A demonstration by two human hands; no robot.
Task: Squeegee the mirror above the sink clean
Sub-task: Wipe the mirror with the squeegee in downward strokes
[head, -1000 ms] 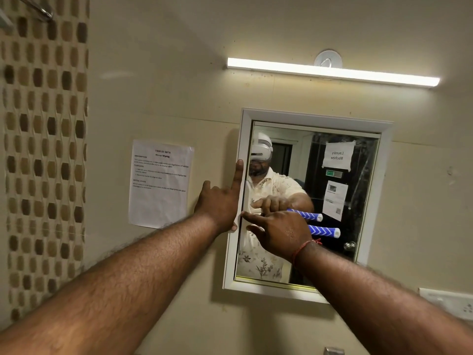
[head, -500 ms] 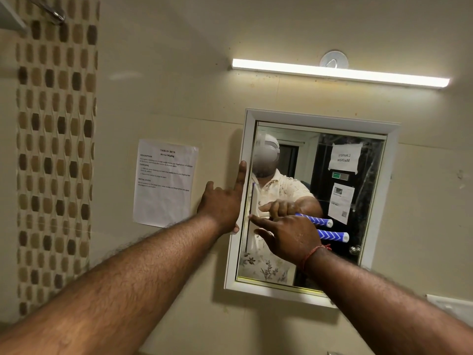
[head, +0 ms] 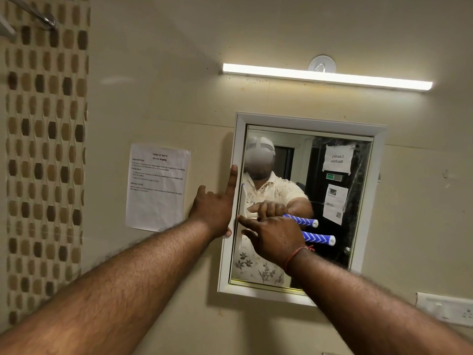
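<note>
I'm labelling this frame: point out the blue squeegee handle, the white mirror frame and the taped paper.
Blue chevron-striped squeegee handle (head: 318, 238), head view, grip.
White-framed mirror (head: 311, 119), head view, top rail.
White printed paper sheet (head: 157, 188), head view, centre.

We press our left hand against the white frame at nine o'clock of the mirror, forefinger raised. Our right hand grips the squeegee, its blue handle pointing toward three o'clock, blade against the glass's left edge.

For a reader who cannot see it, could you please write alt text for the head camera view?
A right hand holds a squeegee with a blue-and-white patterned handle against the left side of a white-framed wall mirror. The left hand steadies the frame's left edge. A printed paper sheet hangs on the beige wall left of it, and a lit tube light glows above.
</note>
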